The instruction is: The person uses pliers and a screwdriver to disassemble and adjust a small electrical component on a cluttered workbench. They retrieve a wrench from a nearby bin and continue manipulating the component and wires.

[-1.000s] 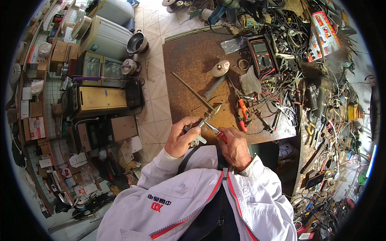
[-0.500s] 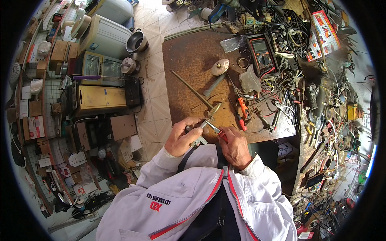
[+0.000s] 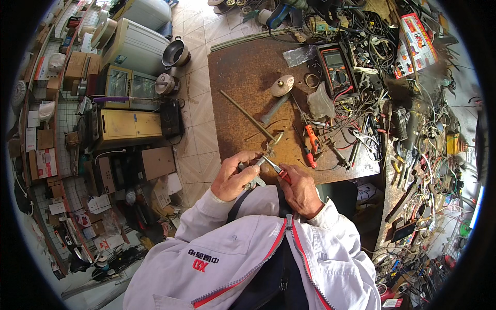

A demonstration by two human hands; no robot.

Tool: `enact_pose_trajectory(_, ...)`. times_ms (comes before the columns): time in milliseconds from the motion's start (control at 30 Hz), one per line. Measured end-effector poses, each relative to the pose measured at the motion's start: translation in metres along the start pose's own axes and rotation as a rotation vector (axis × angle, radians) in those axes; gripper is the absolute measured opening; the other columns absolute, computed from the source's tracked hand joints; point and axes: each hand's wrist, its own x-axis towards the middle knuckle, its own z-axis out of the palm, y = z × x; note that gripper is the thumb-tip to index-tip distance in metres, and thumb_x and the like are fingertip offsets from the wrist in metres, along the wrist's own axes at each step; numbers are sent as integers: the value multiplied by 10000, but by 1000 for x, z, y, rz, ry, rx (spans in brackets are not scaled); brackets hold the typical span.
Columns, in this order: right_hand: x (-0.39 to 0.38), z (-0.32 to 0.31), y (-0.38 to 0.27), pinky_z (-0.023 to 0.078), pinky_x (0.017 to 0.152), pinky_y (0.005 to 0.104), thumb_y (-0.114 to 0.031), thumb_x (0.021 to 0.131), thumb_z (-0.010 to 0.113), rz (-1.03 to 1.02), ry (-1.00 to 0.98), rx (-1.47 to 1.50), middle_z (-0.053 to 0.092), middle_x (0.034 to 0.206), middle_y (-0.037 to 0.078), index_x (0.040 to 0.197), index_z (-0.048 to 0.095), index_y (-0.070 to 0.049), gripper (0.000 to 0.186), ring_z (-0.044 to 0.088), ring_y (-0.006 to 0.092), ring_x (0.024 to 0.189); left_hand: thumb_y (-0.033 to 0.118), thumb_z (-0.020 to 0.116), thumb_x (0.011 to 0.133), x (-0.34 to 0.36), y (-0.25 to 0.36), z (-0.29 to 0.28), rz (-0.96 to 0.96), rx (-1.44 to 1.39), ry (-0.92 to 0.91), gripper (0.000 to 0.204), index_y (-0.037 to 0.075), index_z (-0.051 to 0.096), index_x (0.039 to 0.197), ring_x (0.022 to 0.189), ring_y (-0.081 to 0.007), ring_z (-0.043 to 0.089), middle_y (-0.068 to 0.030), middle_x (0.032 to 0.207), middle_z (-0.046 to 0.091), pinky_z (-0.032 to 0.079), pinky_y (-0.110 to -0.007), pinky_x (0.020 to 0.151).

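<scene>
My left hand (image 3: 235, 176) is closed around a small grey metal part (image 3: 254, 182) at the near edge of the brown worktable (image 3: 240, 67). Its thumb and fingers pinch the upper end, and the palm hides much of the piece. In my right hand (image 3: 301, 190) is a pair of pliers with red handles (image 3: 284, 176). The narrow jaws reach up and left to the part beside my left thumb; whether they grip it is too small to tell. Just beyond the hands lies a long thin metal rod (image 3: 248, 115), with a curved metal piece (image 3: 279, 138) at its near end.
Behind the rod are a round metal disc (image 3: 282, 86) and a grey-handled tool (image 3: 272, 110). An orange-handled tool (image 3: 312, 138) lies right of them, near a multimeter (image 3: 337, 67). Tangled wires and tools crowd the right side. A pot (image 3: 175, 53) stands on the floor at left.
The pliers and my right hand have shifted very slightly, with the jaws at a somewhat different angle against the metal part. My left hand stays almost in the same place.
</scene>
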Motion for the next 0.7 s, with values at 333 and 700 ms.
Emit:
enact_pose_trajectory(333,-1,-4,1,511,794,476,-107,854,659,-53,-4,35,613,995,258,1150,596,43,338,620,450,915,154,607,956,0,2,0,-15,-51,-44,373,-45,545,1266,859,-131,594,-128,1011,684,506,-271,679)
enact_pose_trajectory(700,-6,-2,-4,477,702,528,-114,895,629,158,-42,53,611,846,308,993,539,39,203,600,515,823,161,586,944,-2,-13,2,-26,-470,-41,445,-28,507,1340,1095,-228,608,-186,1277,589,514,-347,908)
